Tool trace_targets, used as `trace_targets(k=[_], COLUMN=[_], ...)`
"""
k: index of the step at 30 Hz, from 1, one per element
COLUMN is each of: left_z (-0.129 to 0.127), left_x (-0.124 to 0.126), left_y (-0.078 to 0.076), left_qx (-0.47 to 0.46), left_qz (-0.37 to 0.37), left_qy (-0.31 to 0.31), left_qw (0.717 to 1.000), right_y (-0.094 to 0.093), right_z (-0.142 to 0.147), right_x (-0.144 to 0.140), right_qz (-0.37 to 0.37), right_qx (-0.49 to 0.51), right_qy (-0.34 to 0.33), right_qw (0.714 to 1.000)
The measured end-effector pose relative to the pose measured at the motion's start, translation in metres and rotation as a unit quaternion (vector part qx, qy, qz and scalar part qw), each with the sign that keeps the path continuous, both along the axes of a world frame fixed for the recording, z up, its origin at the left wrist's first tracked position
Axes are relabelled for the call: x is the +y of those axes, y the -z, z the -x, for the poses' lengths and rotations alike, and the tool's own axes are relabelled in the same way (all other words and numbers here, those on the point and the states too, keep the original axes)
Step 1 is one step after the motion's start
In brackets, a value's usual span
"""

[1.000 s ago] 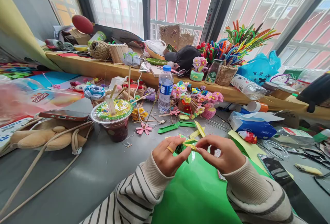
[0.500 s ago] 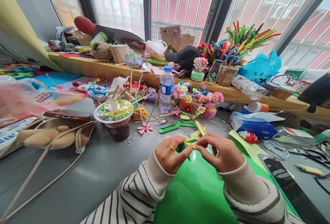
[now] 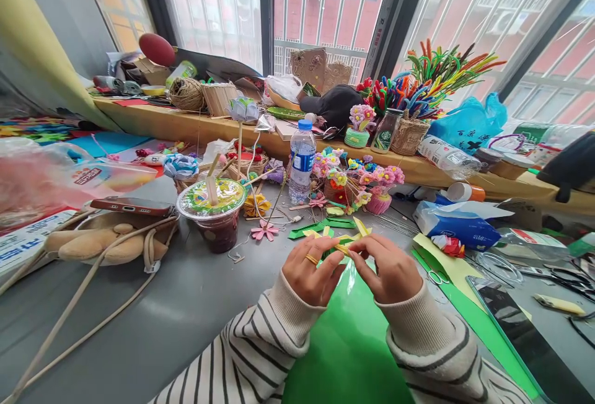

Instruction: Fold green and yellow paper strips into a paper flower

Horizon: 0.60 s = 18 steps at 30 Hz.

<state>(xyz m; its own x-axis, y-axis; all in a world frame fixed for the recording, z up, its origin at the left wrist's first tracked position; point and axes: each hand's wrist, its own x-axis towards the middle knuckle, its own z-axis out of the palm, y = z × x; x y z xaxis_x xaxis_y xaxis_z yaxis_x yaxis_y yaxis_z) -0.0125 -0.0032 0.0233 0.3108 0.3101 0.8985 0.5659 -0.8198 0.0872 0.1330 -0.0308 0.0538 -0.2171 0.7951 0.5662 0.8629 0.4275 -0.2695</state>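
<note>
We're folding a small yellow-and-green paper piece (image 3: 341, 246) above the green sheet (image 3: 346, 336), near the middle of the grey table (image 3: 186, 305). To do it well: we keep the pinch tight near the crease, line up the edges before pressing, and work the fold in short strokes. Left hand (image 3: 312, 269) and right hand (image 3: 389, 269) are both closed on the piece, fingertips (image 3: 354, 254) meeting over it; the piece sits between the two hands, mostly hidden by them.
</note>
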Motion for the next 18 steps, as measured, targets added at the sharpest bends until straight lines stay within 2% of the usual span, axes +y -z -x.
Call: trace_targets(k=[6, 14, 18], left_z=[-0.003, -0.0053, -0.0042], left_x=[-0.0011, 0.0011, 0.0006], left_y=[0.0009, 0.0039, 0.0065], left_qx=[-0.023, -0.009, -0.01], left_qz=[-0.027, -0.017, -0.04], left_qy=[-0.044, -0.026, -0.025], left_qw=[0.998, 0.999, 0.999], right_y=[0.0073, 0.0092, 0.0089], right_z=[0.0026, 0.0077, 0.0079], right_x=[0.0019, 0.001, 0.0003], right_qz=[-0.026, -0.053, -0.054], right_qx=[-0.004, -0.013, -0.011], right_qy=[-0.005, 0.004, 0.006], right_qw=[1.0, 0.998, 0.998])
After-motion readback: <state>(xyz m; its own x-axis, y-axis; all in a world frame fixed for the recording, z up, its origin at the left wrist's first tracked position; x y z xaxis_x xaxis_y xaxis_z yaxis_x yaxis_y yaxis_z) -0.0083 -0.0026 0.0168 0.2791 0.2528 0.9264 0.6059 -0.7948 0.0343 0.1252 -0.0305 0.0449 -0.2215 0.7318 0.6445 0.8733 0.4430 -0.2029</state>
